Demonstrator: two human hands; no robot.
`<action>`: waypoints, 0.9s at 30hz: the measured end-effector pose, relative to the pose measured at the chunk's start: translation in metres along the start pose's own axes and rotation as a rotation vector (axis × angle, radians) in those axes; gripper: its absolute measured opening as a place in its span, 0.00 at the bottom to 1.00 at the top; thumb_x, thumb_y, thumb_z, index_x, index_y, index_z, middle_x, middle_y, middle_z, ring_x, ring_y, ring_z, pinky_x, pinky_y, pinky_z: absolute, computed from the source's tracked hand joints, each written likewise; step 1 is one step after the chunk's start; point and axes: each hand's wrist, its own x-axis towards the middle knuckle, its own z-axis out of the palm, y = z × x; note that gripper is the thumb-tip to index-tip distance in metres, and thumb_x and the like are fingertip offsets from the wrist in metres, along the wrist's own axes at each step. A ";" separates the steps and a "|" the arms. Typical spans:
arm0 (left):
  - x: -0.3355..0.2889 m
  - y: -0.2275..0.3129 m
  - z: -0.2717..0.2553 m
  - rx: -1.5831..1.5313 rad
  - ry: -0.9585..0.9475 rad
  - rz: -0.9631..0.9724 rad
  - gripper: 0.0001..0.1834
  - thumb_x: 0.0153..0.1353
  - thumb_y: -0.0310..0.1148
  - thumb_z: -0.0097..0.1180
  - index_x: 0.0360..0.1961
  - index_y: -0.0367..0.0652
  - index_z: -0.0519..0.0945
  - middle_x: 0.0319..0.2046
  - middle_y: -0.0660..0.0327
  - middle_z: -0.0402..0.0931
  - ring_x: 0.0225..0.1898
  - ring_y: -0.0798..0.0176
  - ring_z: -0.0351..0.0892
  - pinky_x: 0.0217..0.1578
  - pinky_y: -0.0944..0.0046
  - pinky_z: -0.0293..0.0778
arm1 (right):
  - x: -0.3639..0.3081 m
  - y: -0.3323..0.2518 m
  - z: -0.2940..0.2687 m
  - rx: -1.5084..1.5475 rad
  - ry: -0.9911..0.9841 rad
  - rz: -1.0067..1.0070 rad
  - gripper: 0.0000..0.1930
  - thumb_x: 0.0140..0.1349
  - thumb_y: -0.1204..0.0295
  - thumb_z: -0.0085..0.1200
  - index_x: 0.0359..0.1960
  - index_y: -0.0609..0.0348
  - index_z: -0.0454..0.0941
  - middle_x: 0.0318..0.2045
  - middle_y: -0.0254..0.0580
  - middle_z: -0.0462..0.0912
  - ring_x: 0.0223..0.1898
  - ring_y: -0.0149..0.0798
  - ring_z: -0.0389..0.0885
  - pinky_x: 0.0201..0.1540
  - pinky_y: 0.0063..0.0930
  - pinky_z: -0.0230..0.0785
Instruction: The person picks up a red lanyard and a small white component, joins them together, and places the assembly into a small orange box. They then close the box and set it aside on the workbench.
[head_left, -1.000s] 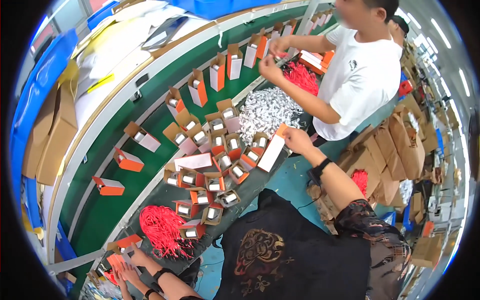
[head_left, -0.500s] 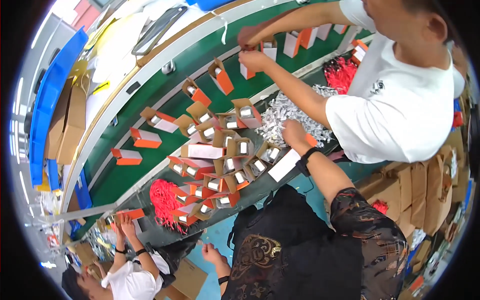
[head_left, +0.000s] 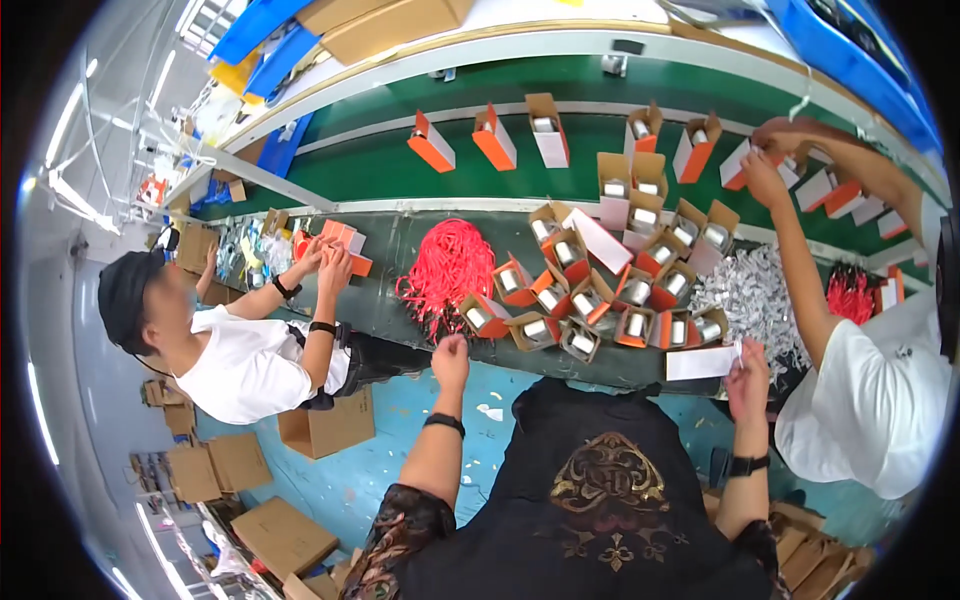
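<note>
My left hand (head_left: 450, 365) is raised at the near edge of the dark bench, just below a heap of red cords with black ends (head_left: 447, 265). Its fingers are closed; whatever they may hold is hidden. Beside the near edge, my right hand (head_left: 748, 382) pinches a small white slip (head_left: 738, 350). A closed white box (head_left: 698, 364) lies right by those fingertips. Beyond that hand spreads a loose pile of white and silvery slips (head_left: 745, 290). Several open orange-and-white boxes (head_left: 635, 290) stand between the two heaps, each with a silvery item inside.
Spaced boxes (head_left: 549, 140) stand on the green conveyor (head_left: 350, 170) behind the bench. At right a co-worker's arm (head_left: 800, 240) reaches over to boxes there. Another co-worker (head_left: 240, 350) at left handles an orange box (head_left: 347, 245). A cardboard carton (head_left: 330, 420) sits on the blue floor.
The view has swung toward the left. My right hand has drawn back from the slip pile with a white slip. My left hand has risen from low down to the red cords.
</note>
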 end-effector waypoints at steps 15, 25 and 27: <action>0.236 0.038 0.038 0.581 -0.243 0.156 0.15 0.55 0.39 0.59 0.41 0.45 0.83 0.47 0.48 0.78 0.47 0.48 0.78 0.48 0.51 0.75 | -0.146 0.040 0.022 -0.443 0.208 -0.020 0.11 0.62 0.75 0.45 0.46 0.56 0.73 0.23 0.33 0.76 0.20 0.26 0.71 0.21 0.18 0.64; 0.251 0.048 -0.030 -0.784 -0.264 -0.200 0.05 0.60 0.26 0.52 0.34 0.39 0.79 0.31 0.61 0.80 0.33 0.66 0.78 0.37 0.66 0.73 | -0.165 0.040 0.051 -0.378 0.203 -0.111 0.10 0.63 0.77 0.46 0.45 0.56 0.74 0.25 0.32 0.77 0.22 0.23 0.70 0.26 0.14 0.63; 0.233 0.105 -0.087 -1.101 -0.314 -0.188 0.02 0.63 0.29 0.51 0.36 0.43 0.74 0.30 0.61 0.78 0.33 0.66 0.77 0.38 0.66 0.72 | -0.159 0.037 0.054 -0.331 0.169 -0.128 0.10 0.62 0.77 0.46 0.45 0.56 0.74 0.24 0.32 0.77 0.22 0.23 0.71 0.26 0.15 0.64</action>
